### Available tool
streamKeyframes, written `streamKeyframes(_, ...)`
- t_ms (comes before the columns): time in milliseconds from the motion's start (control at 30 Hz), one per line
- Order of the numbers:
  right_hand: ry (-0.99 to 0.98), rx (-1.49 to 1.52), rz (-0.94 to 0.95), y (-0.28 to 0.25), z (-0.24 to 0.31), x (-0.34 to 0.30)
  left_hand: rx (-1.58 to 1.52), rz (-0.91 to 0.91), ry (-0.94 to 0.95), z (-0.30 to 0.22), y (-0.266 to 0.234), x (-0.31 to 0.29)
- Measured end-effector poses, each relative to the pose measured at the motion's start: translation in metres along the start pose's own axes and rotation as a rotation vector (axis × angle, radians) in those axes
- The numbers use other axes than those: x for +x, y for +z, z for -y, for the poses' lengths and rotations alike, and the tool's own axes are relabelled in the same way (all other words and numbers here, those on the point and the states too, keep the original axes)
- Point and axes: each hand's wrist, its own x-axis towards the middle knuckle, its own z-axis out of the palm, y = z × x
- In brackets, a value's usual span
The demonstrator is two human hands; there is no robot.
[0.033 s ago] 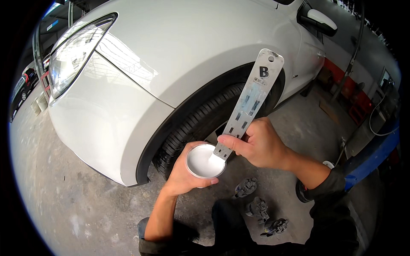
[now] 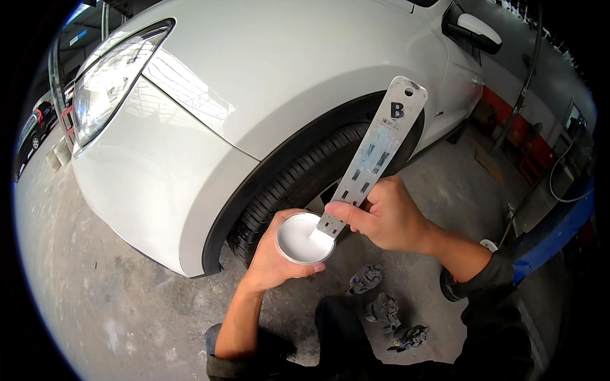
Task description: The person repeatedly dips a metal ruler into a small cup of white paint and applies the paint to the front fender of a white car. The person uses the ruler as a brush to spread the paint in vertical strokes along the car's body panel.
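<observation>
I see left hand (image 2: 273, 260) fingers wrapped around small round cup of white paint (image 2: 304, 239), beside the black tyre (image 2: 298, 184): light, spillable, grip its wall. Right hand (image 2: 387, 219) fingers pinch flat grey metal stirring stick (image 2: 375, 152), stiff, low on its shaft.

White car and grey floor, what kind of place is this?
Probably a car repair or paint workshop: a white car on stained concrete floor, a blue steel lift post, and hands stirring a small round cup of white paint.
</observation>
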Motion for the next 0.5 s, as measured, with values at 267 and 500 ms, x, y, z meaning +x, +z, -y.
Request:
streamKeyframes(267,-0.036,0.032,-0.07,0.01,0.003,-0.004,0.076,-0.13,0.043,0.018,0.015,0.004)
streamKeyframes(500,-0.061,0.082,-0.296,-0.009,0.005,0.011,-0.082,-0.042,0.03,0.021,0.014,0.0)
